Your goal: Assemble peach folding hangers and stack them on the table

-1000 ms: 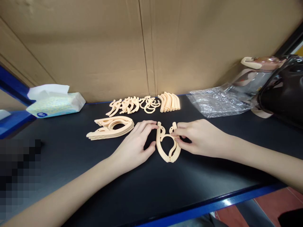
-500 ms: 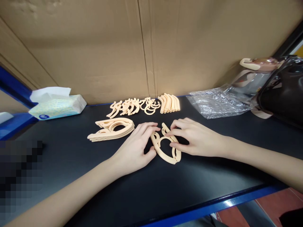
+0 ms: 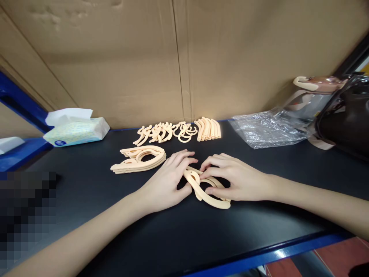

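Note:
A beige plastic folding hanger (image 3: 211,201), its arms folded together, lies tilted on the dark table between my hands. My left hand (image 3: 170,182) has its curled fingers and thumb around the hanger's left end. From the other side, the bent fingers and thumb of my right hand (image 3: 233,177) grip its right arm, covering part of the middle. A stack of several folded hangers (image 3: 138,165) rests left of my left hand.
Along the back lie loose hooks (image 3: 184,132), curved pieces (image 3: 161,132) and a row of beige arm pieces (image 3: 209,129). A tissue pack (image 3: 77,132) stands back left. Clear plastic wrap (image 3: 259,129), a bottle (image 3: 319,86) and a dark bag (image 3: 343,119) occupy the right. Cardboard (image 3: 129,69) rises behind.
The hanger in my hands has turned, its rounded end swinging to the right and nearer me. My right hand has come slightly lower with it. The view has shifted a little.

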`<state>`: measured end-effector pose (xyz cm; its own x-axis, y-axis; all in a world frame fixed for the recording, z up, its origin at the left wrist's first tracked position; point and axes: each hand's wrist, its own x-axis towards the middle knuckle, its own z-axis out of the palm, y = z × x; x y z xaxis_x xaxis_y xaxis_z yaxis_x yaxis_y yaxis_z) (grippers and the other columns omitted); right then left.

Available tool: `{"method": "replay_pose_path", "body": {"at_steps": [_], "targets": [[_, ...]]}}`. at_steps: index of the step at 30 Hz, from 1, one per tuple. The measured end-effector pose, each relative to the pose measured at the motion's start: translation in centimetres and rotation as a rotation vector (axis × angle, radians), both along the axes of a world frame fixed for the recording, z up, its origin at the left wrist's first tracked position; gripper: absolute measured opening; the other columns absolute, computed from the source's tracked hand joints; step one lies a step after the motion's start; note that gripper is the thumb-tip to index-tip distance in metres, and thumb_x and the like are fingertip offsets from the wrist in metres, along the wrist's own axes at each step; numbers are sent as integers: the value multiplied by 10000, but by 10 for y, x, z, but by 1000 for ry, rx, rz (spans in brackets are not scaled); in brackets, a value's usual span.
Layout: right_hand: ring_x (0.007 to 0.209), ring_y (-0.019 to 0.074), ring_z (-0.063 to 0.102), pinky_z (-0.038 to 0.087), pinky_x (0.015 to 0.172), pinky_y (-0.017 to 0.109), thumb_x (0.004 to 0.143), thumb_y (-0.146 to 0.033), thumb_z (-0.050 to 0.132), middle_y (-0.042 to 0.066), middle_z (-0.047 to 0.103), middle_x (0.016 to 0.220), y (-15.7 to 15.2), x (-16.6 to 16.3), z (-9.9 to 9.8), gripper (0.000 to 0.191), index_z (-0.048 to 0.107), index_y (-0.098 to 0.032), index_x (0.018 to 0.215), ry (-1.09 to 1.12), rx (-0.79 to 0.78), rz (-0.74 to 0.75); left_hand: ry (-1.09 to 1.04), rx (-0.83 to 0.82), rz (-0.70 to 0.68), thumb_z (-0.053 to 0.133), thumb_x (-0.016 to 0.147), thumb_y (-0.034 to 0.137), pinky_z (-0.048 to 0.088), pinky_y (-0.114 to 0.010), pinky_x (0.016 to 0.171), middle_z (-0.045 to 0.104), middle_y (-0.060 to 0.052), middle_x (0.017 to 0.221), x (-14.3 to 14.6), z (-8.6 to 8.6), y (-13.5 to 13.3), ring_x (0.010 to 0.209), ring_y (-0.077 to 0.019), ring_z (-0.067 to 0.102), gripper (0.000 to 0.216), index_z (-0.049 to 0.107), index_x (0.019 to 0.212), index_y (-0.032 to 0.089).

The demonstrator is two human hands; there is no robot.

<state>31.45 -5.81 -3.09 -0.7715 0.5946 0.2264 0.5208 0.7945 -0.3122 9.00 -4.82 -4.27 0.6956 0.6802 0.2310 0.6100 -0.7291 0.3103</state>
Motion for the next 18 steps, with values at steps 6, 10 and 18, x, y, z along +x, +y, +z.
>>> {"method": "replay_pose_path", "body": {"at_steps": [6, 10, 18], "targets": [[865, 155, 511, 392, 798, 311, 908, -268, 475, 40, 585, 1015, 6, 2, -6, 183, 628, -197, 980, -51, 149, -21, -34, 17, -52, 476, 814, 169, 323, -402, 1063, 447, -63, 1320, 2, 4, -3, 1291, -218, 322, 296, 507, 1105, 214], [827, 153, 508, 406, 771, 306, 916, -226, 452, 33, 593, 992, 12, 6, -10, 175, 620, -200, 960, -69, 201, -47, -26, 20, -45, 493, 802, 162, 334, -407, 1052, 441, -54, 1327, 3, 4, -4, 1269, -224, 350, 291, 513, 1086, 222], [876, 163, 540, 463, 784, 310, 917, -167, 424, 62, 592, 969, 18, 10, -10, 209, 627, -170, 966, -39, 179, -49, -14, 33, -74, 485, 844, 202, 333, -440, 1052, 438, -61, 1335, 2, 3, -4, 1287, -241, 328, 297, 498, 1139, 236]]}}
